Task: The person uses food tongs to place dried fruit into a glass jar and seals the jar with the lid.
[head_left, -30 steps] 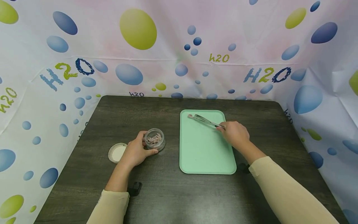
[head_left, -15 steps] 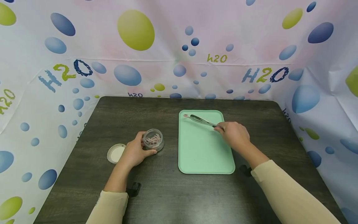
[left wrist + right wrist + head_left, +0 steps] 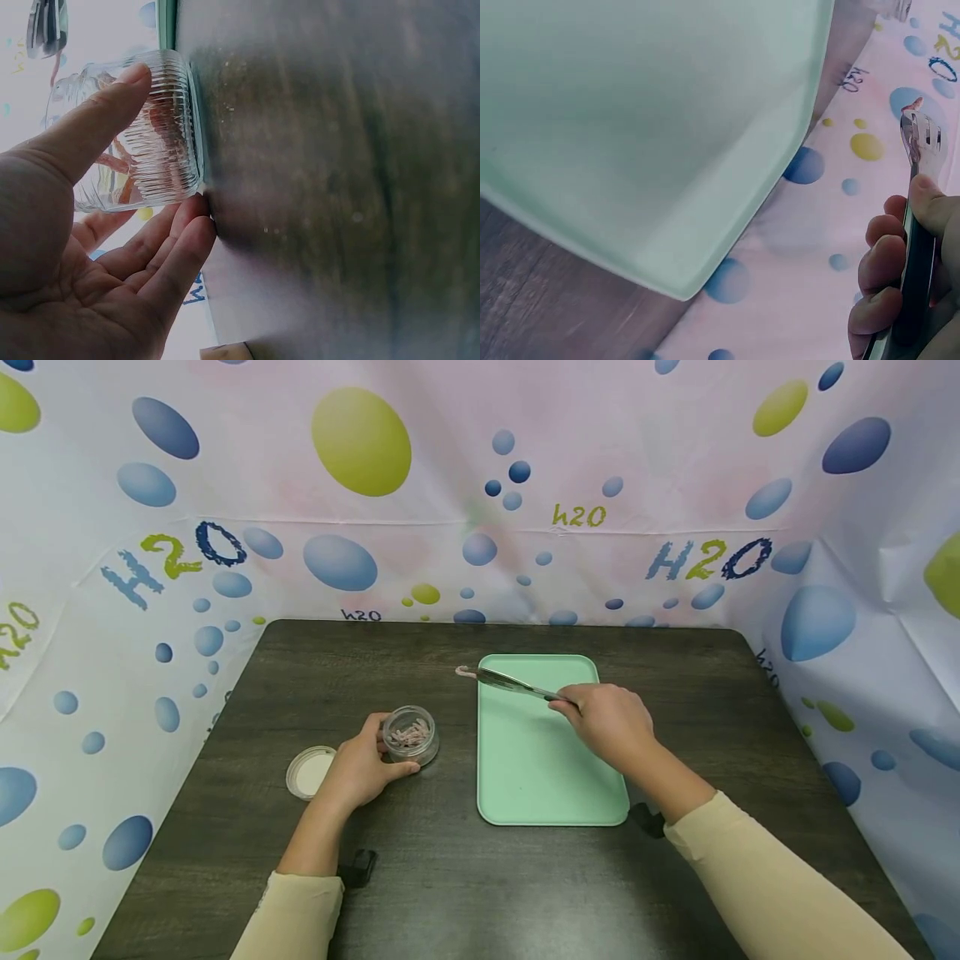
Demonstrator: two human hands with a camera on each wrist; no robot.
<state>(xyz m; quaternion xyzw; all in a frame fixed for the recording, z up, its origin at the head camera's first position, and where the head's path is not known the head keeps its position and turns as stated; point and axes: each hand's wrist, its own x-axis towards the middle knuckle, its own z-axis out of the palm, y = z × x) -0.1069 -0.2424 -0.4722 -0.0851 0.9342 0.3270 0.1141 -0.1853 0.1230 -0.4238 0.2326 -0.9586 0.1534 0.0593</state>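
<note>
My left hand [image 3: 365,770] holds a small clear glass jar [image 3: 426,753] on the table, thumb on the near side and fingers around the far side. Ribbed walls show on the jar [image 3: 169,127] in the left wrist view. Thin pinkish-brown strips [image 3: 408,733] lie inside it. My right hand [image 3: 609,720] grips slotted metal tongs [image 3: 513,682] by their dark handle. A small curled pinkish strip [image 3: 466,672] sticks out of the tongs' tip. That tip overlaps the tray's upper left edge in the head view, with the strip beyond it, up and right of the jar.
A pale green rectangular tray [image 3: 551,768] lies under the tongs and right hand. Left of the jar is a round lid [image 3: 307,774], pale inside up, partly behind my left hand. The dark wooden table [image 3: 450,893] ends at a bubble-patterned backdrop [image 3: 442,435].
My right hand has moved left with the tongs, carrying the strip from over the tray's upper left corner out past its left edge. The left hand stays on the jar.
</note>
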